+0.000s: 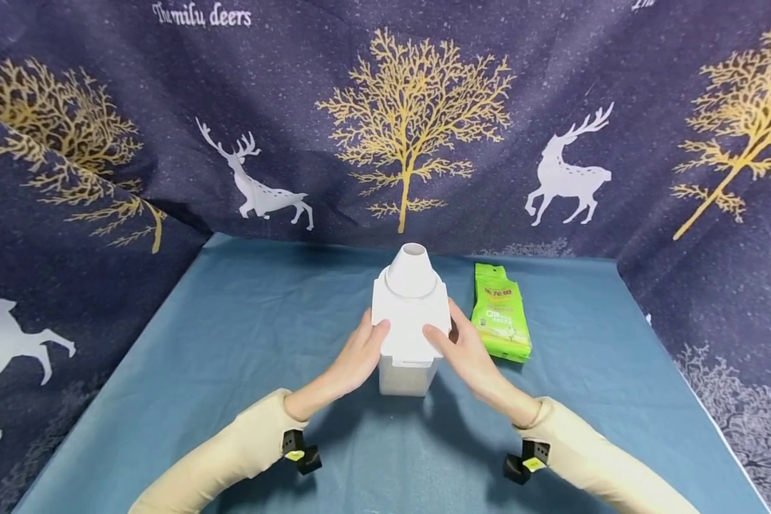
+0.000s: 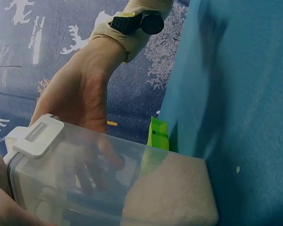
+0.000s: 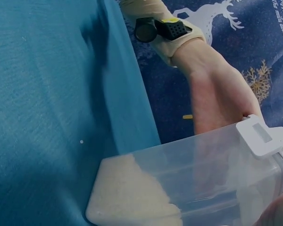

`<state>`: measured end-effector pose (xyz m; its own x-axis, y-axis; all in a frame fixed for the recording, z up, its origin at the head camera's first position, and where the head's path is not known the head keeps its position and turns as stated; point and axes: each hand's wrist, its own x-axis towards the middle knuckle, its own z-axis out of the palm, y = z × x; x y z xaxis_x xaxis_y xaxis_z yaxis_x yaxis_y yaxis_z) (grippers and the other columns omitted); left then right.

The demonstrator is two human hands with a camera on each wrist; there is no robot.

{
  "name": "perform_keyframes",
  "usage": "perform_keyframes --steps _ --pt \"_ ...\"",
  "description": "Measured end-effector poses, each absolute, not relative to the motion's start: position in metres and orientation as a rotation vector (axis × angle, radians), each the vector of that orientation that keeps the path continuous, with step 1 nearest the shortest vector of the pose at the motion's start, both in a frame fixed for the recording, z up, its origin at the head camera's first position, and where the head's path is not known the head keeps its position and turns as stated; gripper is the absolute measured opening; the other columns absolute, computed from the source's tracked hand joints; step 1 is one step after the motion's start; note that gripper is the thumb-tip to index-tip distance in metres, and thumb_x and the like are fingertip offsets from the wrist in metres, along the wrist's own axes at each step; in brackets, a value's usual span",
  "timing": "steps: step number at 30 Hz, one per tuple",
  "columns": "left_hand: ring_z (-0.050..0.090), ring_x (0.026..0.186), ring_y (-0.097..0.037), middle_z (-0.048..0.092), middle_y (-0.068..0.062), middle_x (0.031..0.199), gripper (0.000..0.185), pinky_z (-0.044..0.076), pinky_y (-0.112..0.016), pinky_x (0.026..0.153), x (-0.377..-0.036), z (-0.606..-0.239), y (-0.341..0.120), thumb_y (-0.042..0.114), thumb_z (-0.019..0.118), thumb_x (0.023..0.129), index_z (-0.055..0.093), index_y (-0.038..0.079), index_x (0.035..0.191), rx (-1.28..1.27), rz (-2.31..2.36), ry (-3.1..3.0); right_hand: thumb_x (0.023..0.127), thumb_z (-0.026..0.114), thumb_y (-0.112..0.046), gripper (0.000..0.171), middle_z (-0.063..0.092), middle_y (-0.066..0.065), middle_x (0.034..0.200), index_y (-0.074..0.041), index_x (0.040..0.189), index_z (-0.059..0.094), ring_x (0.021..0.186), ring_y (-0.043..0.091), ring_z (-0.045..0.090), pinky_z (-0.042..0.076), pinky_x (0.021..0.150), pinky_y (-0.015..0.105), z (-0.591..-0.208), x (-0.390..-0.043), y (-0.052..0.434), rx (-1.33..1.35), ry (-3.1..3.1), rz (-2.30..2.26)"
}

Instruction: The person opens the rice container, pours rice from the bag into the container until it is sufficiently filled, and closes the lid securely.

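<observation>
A clear plastic storage container [image 2: 179, 190] stands on the blue cloth, its lower part filled with pale grains that look like rice. On top is a white lid [image 1: 406, 328] with a cone-shaped spout and side latches; one latch [image 2: 40, 136] shows in the left wrist view. My left hand [image 1: 361, 351] grips the container's left side near the top, thumb on the lid's edge. From the opposite side my right hand [image 1: 467, 350] holds it the same way, thumb over the lid. Some fingers of the right hand show through the clear wall in the left wrist view.
A bright green printed bag [image 1: 501, 314] lies just right of the container, near my right hand. One stray grain [image 3: 81, 141] sits on the blue tablecloth [image 1: 263, 321]. Behind the table hangs a dark blue curtain [image 1: 360, 200] with deer and trees.
</observation>
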<state>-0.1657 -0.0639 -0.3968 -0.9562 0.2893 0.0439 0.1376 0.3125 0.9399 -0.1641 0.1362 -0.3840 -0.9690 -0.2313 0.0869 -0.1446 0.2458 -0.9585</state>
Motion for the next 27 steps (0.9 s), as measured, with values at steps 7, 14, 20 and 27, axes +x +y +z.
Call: perform_keyframes --steps 7,14,20,27 --pt "0.038 0.137 -0.039 0.03 -0.025 0.153 0.06 0.032 -0.054 0.112 -0.175 -0.396 -0.066 0.029 0.029 0.105 0.011 -0.003 0.152 0.411 1.7 2.46 0.097 0.058 -0.026 0.059 0.049 0.012 0.142 -0.015 0.149 0.032 0.123 0.027 0.053 0.047 0.098 0.039 -0.386 -0.171 0.133 -0.367 2.462 -1.84" --pt "0.04 0.137 -0.037 0.035 -0.023 0.151 0.06 0.034 -0.052 0.111 -0.185 -0.396 -0.066 0.032 0.031 0.104 0.017 -0.001 0.152 0.345 1.66 2.487 0.097 0.057 -0.025 0.054 0.052 0.012 0.137 -0.016 0.147 0.036 0.119 0.026 0.055 0.05 0.094 0.036 -0.386 -0.18 0.132 -0.372 2.43 -1.875" --pt "0.037 0.14 -0.036 0.03 -0.02 0.155 0.06 0.032 -0.052 0.112 -0.193 -0.397 -0.068 0.034 0.03 0.104 0.016 0.002 0.153 0.354 1.692 2.453 0.097 0.057 -0.024 0.049 0.056 0.013 0.13 -0.016 0.143 0.041 0.111 0.021 0.058 0.052 0.088 0.029 -0.388 -0.187 0.131 -0.369 2.403 -1.912" --pt "0.036 0.14 -0.036 0.03 -0.02 0.155 0.061 0.032 -0.053 0.112 -0.206 -0.397 -0.069 0.036 0.029 0.104 0.016 0.002 0.153 0.367 1.69 2.449 0.097 0.057 -0.023 0.05 0.058 0.017 0.126 -0.015 0.143 0.041 0.098 0.014 0.059 0.053 0.077 0.026 -0.388 -0.199 0.129 -0.339 2.393 -1.937"
